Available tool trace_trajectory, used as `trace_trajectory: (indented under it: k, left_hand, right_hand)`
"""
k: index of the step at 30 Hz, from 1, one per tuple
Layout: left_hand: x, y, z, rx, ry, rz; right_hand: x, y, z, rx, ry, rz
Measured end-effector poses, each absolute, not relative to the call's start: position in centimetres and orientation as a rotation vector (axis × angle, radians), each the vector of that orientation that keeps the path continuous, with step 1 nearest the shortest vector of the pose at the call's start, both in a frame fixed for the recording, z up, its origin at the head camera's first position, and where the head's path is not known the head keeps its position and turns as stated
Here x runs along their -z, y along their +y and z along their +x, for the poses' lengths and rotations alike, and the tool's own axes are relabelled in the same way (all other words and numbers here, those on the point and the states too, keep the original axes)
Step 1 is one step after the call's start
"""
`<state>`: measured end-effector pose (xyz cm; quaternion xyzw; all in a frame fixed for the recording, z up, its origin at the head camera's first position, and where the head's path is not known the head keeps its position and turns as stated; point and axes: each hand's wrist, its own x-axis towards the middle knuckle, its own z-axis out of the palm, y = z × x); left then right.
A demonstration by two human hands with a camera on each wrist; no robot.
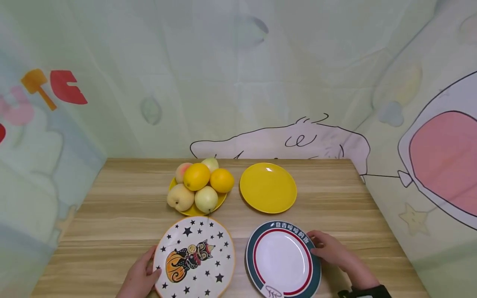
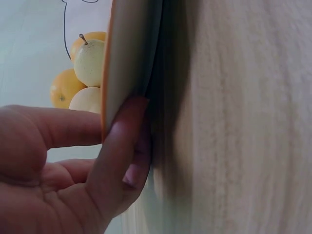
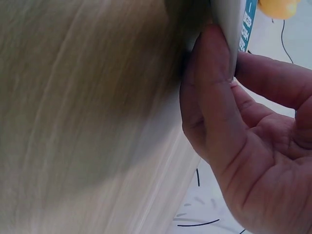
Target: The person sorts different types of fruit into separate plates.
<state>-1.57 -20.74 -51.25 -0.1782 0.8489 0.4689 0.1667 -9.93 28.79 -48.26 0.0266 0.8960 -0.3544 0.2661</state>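
My left hand pinches the left rim of a white plate printed with black stars and a cat on a pumpkin. In the left wrist view the thumb lies on the plate's face and the fingers curl beneath its orange edge. On the other side, my right hand grips the right rim of a white plate with a dark teal border, a red ring and white lettering. The right wrist view shows fingers under that rim and the thumb on top.
Behind the star plate stands a yellow plate heaped with fruit, including peaches, pears and lemons. A bare yellow plate lies to its right. The wooden table meets a printed cloth backdrop at its far edge.
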Motion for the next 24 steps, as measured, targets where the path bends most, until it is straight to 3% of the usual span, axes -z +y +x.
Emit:
trace_trajectory:
  k: [24]
  left_hand:
    - [51.23,-20.56,-1.11,-1.516,2.285,-0.555]
  right_hand:
    - [48.03,28.56,-10.59,0.923,2.395,0.143]
